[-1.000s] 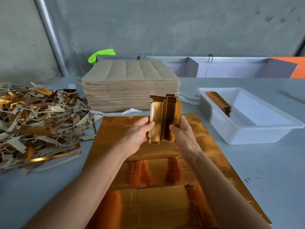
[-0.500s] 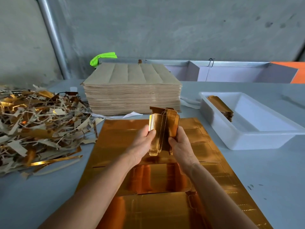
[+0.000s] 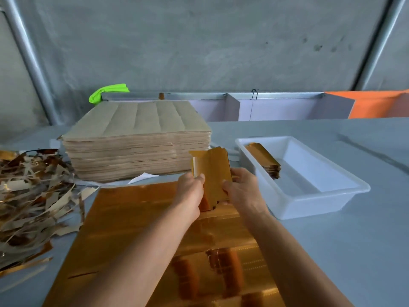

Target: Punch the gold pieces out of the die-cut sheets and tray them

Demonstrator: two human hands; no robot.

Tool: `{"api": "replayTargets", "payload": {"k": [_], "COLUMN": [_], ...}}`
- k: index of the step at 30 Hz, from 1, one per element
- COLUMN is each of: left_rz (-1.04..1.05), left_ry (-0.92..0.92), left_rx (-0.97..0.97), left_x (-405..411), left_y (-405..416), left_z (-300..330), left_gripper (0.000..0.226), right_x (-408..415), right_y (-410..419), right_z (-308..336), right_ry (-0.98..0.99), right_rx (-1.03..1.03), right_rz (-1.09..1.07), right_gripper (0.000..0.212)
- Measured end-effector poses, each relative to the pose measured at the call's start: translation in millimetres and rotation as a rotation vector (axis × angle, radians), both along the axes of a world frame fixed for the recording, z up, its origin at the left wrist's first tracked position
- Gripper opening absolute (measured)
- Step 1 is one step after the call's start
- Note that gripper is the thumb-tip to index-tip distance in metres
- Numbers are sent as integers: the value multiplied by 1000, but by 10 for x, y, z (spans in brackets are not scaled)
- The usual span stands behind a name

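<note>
A small stack of punched gold pieces stands upright above the gold die-cut sheet that lies flat on the table. My left hand grips the stack's left edge, thumb on its front. On the other side my right hand grips the right edge. To the right a white plastic tray holds a leaning pile of gold pieces at its far left end.
A tall stack of die-cut sheets, brown side up, stands behind the gold sheet. Offcut scrap strips are heaped at the left. A green cloth and a metal rail lie along the back wall.
Both hands have carried the gold stack a little to the right, closer to the tray, and the camera has tilted upward. The grips are unchanged.
</note>
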State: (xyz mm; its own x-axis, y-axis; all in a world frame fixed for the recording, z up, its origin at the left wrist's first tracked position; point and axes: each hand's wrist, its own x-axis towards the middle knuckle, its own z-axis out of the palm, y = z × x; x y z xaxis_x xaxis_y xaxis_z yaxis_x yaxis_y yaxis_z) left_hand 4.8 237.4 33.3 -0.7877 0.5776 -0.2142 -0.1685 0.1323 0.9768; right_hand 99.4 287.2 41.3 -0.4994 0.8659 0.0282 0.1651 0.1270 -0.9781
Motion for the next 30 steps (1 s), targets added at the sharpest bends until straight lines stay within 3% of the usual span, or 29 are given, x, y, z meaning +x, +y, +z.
{"api": "replayTargets", "payload": {"k": [8, 11, 14, 18, 21, 27, 30], "left_rz": [-117, -157, -195, -194, -208, -329, -336], "left_ry": [57, 234, 468, 879, 1087, 1176, 1180], "left_rx": [77, 60, 35, -182, -345, -527, -549], "left_x": [292, 346, 375, 331, 294, 315, 326], "left_y": [936, 1241, 1533, 1822, 1916, 1947, 1941], "left_z": [296, 323, 288, 211, 150, -9, -36], "left_gripper": [5, 39, 43, 34, 30, 23, 21], "right_x": [421, 468, 449, 366, 272, 119, 71], "right_y": [930, 1247, 1563, 1873, 2038, 2188, 2218], "right_z": [304, 327, 282, 185, 111, -62, -122], "right_ry": [81, 105, 98, 46, -8, -121, -201], "right_rx": [-27, -57, -69, -62, -60, -32, 23], "right_rz": [-197, -298, -354, -408, -432, -429, -399], "right_gripper": [26, 24, 30, 28, 22, 28, 20]}}
